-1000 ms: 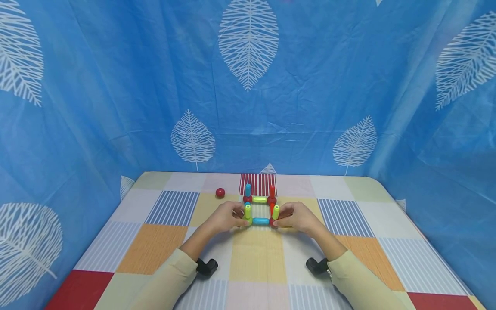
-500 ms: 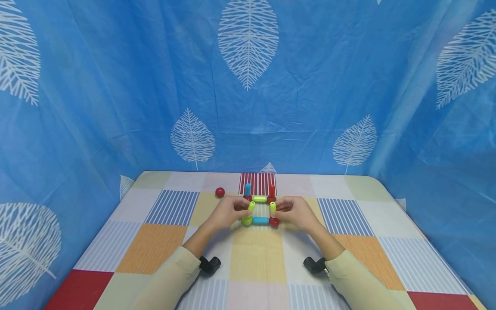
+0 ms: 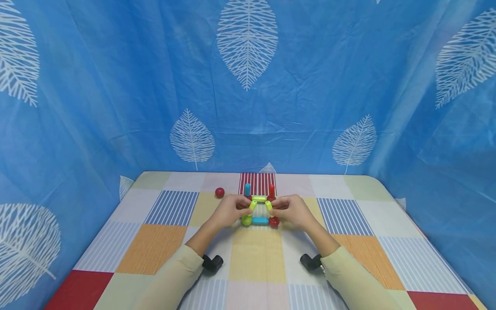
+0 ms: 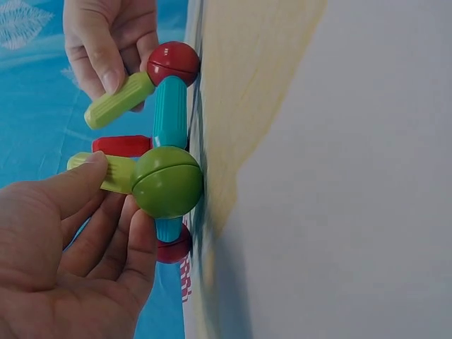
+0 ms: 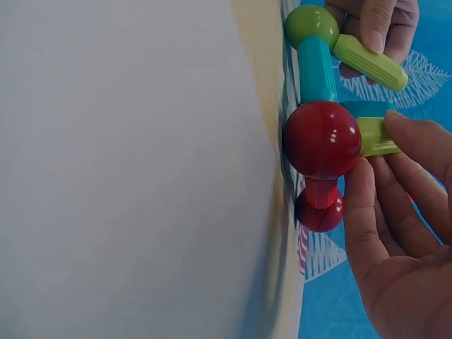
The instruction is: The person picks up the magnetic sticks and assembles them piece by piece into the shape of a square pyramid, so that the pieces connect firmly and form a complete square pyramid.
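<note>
A square frame of toy magnetic rods and balls sits on the table. My left hand [image 3: 231, 209] pinches a yellow-green rod [image 4: 119, 173] that rises from the green ball [image 4: 168, 182] at the near left corner. At the near right corner, my right hand [image 3: 293, 211] pinches another yellow-green rod [image 5: 379, 135], standing on a red ball [image 5: 322, 140]. Both rods lean inward, their tops toward each other. A blue rod [image 3: 260, 221] joins these near balls. Behind, a blue rod [image 3: 247, 189] and a red rod [image 3: 271, 190] stand upright, with a yellow-green crossbar [image 3: 259, 199] between their balls.
One loose red ball [image 3: 219, 192] lies behind and left of the frame. A patchwork-patterned cloth [image 3: 257, 258] covers the table, and a blue curtain [image 3: 248, 129] with white leaves hangs around its back and sides. Black wrist devices [image 3: 212, 263] sit below both hands.
Both hands have shifted from beside the near balls up onto the yellow-green rods. Those rods have gone from nearly upright to tilting toward each other. The rest of the frame has stayed put.
</note>
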A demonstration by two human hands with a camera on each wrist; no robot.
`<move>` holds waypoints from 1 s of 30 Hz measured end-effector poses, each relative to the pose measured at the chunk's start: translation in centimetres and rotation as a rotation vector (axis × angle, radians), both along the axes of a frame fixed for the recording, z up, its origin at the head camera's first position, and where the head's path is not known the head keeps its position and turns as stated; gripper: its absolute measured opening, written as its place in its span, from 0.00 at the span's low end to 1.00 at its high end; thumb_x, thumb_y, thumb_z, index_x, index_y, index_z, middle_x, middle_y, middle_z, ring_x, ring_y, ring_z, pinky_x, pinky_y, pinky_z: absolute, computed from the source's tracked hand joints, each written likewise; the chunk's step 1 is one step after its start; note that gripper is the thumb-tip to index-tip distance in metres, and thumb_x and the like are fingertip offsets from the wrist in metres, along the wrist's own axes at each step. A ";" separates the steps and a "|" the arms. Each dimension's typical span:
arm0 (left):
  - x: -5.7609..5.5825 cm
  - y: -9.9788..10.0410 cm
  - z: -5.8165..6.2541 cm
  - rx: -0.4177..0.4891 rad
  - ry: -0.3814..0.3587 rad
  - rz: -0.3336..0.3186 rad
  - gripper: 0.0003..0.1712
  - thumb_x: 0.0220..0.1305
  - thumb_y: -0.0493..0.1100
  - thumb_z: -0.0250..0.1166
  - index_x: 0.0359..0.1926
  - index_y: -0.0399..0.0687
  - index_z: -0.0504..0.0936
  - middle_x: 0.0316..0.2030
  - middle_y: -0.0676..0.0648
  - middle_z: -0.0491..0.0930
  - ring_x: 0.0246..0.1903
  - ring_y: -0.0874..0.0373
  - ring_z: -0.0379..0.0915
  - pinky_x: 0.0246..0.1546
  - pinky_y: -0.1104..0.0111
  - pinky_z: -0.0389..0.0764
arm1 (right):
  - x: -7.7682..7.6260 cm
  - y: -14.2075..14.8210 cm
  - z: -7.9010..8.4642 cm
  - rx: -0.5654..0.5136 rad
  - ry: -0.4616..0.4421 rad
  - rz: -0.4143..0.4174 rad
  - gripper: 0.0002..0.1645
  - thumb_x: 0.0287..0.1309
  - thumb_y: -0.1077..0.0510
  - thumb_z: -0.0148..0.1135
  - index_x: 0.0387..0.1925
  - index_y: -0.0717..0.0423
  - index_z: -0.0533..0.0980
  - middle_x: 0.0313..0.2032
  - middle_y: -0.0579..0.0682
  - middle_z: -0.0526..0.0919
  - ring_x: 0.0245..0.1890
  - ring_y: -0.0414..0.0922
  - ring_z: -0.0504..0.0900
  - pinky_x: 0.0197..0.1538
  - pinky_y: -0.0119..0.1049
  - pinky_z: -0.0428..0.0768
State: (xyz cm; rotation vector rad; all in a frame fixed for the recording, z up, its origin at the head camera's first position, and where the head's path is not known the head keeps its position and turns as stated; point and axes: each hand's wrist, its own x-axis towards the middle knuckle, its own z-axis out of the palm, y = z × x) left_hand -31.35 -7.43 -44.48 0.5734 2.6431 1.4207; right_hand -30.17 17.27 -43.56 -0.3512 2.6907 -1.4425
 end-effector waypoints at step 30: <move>-2.9 0.9 1.8 0.006 0.016 0.213 0.19 0.67 0.39 0.69 0.59 0.44 0.82 0.48 0.44 0.84 0.45 0.52 0.82 0.44 0.63 0.86 | -4.1 0.4 0.7 -0.032 0.133 -0.119 0.15 0.62 0.60 0.71 0.48 0.62 0.84 0.43 0.58 0.90 0.42 0.48 0.88 0.46 0.36 0.84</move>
